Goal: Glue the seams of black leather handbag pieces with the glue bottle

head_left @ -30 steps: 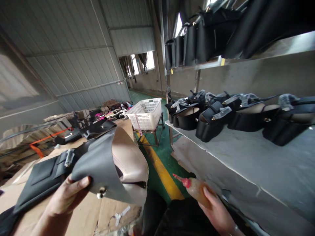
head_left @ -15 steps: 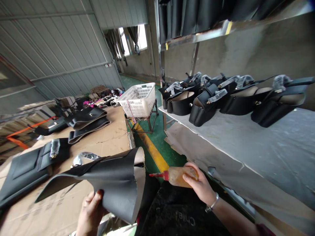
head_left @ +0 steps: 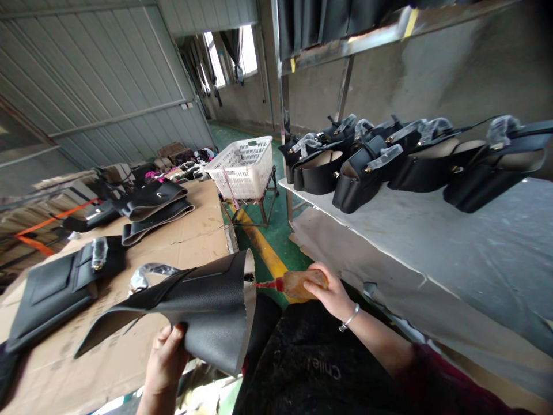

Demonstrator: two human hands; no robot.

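Workshop bench of cardboard [head_left: 190,242], lower left. Left hand [head_left: 166,360] clamped on curled black leather piece [head_left: 207,308], lower centre. Right hand [head_left: 330,294] gripping glue bottle [head_left: 298,283], red tip at the piece's edge: gluing apparently just starting. Finished bags [head_left: 358,178] shelved upper right.

Dim shed interior, daylight glaring white through far windows [head_left: 224,49], soft shadows, strong wide-angle bending at edges, slight corner blur
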